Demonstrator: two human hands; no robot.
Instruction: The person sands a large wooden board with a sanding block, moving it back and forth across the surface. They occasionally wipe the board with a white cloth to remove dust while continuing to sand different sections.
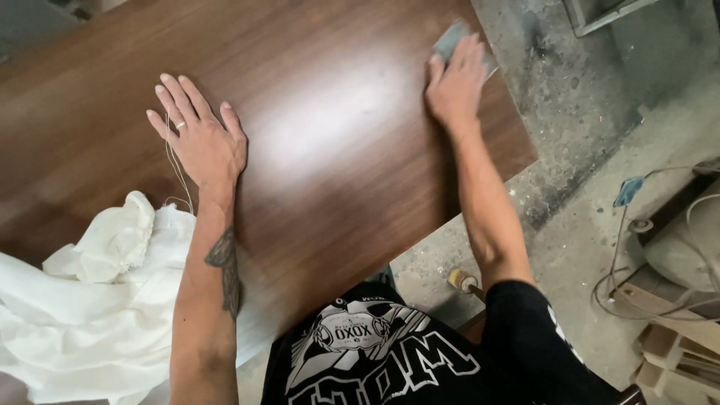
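The person is leaning over a big brown wooden board [330,142]. It is smooth and shiny, and it is filling most of the view.

The right hand [456,81] is pressing down on a small grey sanding pad [451,36] at the far right side of the board, close to the edge. The fingers are lying flat on top of the pad, pinning it to the wood, not curling around it. Most of the pad is hiding under the hand, and only its far end is peeking out past the fingertips.

The left hand [199,135] is holding nothing. It is lying flat and open on the board, fingers spread, well apart from the pad, on the left side.

To rub well here, I think the right hand should be keeping the pad flat and pushing evenly, so it is not tipping over the edge. The left hand should be staying firm so the board is not sliding.

A white cloth [97,300] is lying bunched up on the near left, partly on the board. A dusty grey floor [592,97] is showing on the right.
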